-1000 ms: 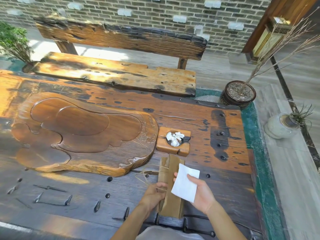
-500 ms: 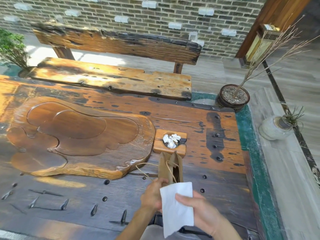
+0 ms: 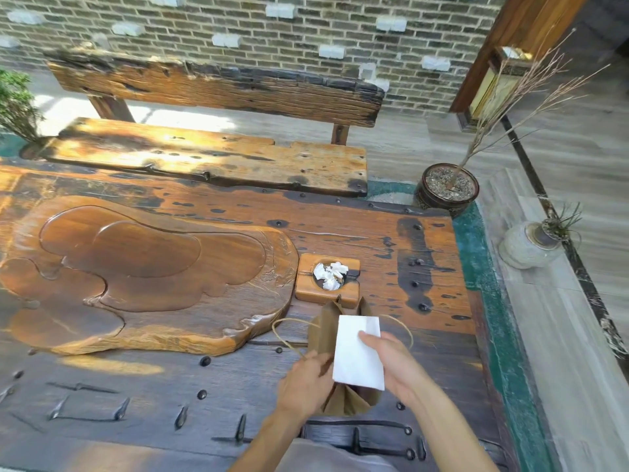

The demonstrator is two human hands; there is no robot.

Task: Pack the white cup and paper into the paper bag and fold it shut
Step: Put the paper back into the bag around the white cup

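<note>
A brown paper bag (image 3: 325,330) with twine handles stands on the dark wooden table near its front edge, its mouth spread wide. My left hand (image 3: 304,383) grips the bag's left rim. My right hand (image 3: 388,362) holds a folded white paper (image 3: 355,352) flat over the bag's mouth, hiding most of the inside. No white cup shows in this view; whether one sits in the bag cannot be told.
A small wooden ashtray block (image 3: 328,279) with crumpled white scraps sits just behind the bag. A large carved wooden tea tray (image 3: 136,274) lies to the left. A wooden bench (image 3: 211,158) stands beyond the table. Two plant pots (image 3: 447,189) stand on the floor at the right.
The bag's mouth has spread wider. My right hand has carried the white paper forward from near my body to over the bag's opening. My left hand has stayed on the bag's rim.
</note>
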